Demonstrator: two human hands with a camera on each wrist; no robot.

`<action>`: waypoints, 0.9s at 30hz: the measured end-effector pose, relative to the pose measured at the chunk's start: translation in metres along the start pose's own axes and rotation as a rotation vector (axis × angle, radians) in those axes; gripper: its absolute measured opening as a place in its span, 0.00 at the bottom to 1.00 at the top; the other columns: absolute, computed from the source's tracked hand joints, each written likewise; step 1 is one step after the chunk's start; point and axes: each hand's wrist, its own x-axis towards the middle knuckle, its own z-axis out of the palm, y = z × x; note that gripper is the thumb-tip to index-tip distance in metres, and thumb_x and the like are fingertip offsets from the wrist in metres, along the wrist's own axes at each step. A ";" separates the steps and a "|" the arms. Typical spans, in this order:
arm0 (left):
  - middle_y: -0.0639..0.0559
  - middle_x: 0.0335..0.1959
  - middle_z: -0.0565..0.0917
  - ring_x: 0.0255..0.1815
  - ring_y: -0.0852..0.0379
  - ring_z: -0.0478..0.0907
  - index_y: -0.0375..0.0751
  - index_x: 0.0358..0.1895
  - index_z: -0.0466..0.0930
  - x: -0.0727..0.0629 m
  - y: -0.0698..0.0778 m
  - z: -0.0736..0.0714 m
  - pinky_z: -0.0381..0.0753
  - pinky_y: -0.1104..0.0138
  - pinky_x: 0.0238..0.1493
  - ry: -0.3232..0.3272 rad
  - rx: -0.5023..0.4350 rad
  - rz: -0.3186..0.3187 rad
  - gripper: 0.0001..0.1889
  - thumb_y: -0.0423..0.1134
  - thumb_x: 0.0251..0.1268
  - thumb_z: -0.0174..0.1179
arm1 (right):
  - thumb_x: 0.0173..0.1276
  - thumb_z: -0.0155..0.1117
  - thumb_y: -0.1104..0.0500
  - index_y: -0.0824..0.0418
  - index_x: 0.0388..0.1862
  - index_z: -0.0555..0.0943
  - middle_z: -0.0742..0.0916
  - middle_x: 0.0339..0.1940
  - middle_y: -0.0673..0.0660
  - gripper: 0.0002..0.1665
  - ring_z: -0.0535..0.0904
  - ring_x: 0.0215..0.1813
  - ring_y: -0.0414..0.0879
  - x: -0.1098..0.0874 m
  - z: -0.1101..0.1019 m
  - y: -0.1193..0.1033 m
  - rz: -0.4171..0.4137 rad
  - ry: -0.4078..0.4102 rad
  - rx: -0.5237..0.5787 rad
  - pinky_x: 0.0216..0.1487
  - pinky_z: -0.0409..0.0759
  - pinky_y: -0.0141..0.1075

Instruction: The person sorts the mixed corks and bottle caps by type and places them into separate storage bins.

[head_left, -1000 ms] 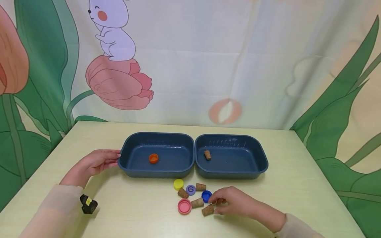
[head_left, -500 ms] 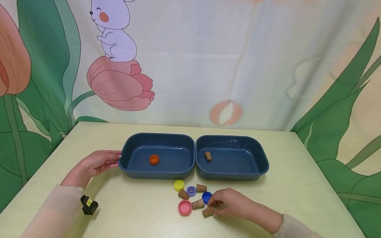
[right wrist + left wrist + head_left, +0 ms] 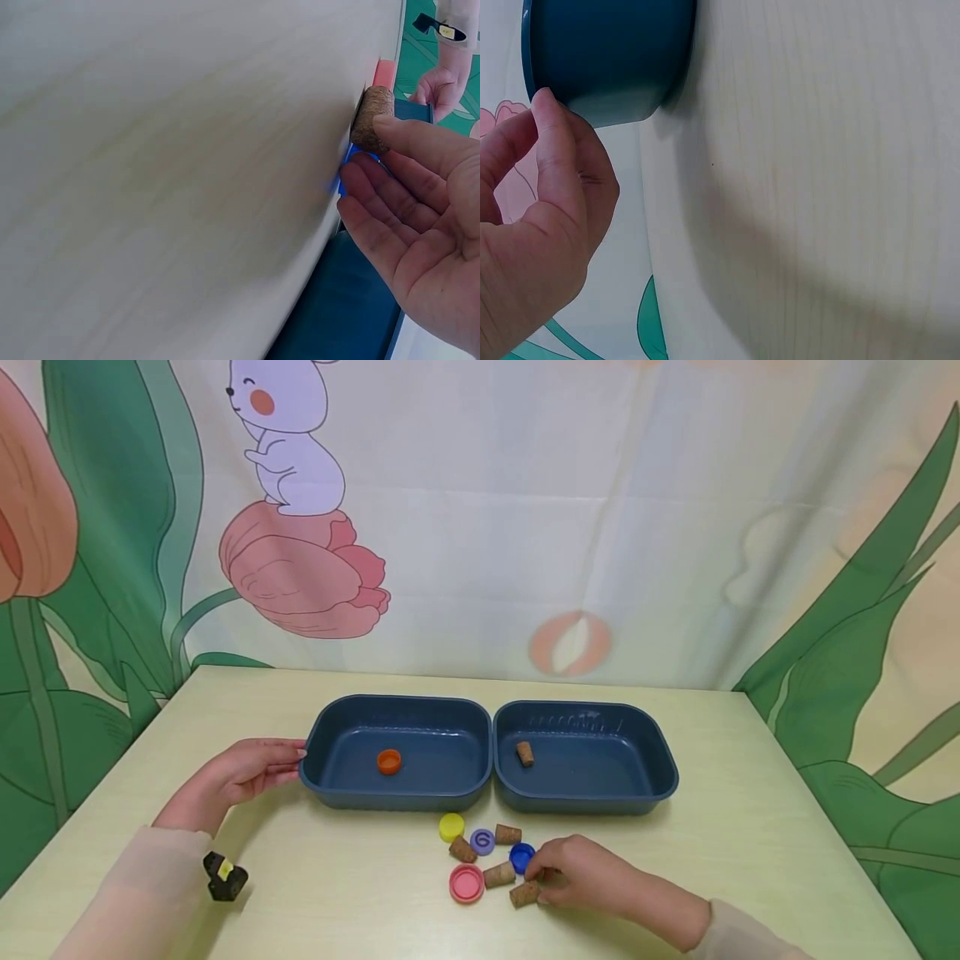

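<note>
Two dark blue plastic trays stand side by side. My left hand (image 3: 251, 770) has its fairly straight fingers against the outer end of the left tray (image 3: 611, 56), fingertips right at its rim. My right hand (image 3: 585, 870) pinches a cork (image 3: 373, 120) on the table between thumb and index finger, with the other fingers curled beside a blue bottle cap (image 3: 522, 858). Around that cork lie several more corks (image 3: 499, 875), a pink cap (image 3: 467, 883), a purple cap (image 3: 482, 841) and a yellow cap (image 3: 452, 827).
Inside the left tray is an orange cap (image 3: 388, 762); the right tray (image 3: 585, 805) holds one cork (image 3: 525, 754). Behind the pale wooden table (image 3: 337, 893) hangs a cloth (image 3: 465, 527) printed with flowers and a rabbit. A black device (image 3: 225, 877) sits at my left sleeve.
My right hand's index finger has drawn in slightly toward the cork. The view has shifted a little; my left hand stays at the tray's end.
</note>
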 end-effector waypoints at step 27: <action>0.59 0.34 0.91 0.34 0.64 0.90 0.34 0.61 0.78 -0.002 0.001 0.001 0.89 0.71 0.45 0.016 -0.010 -0.016 0.15 0.32 0.77 0.54 | 0.65 0.71 0.65 0.63 0.44 0.88 0.92 0.42 0.54 0.09 0.82 0.38 0.29 -0.023 -0.033 0.012 0.063 -0.027 0.186 0.44 0.85 0.25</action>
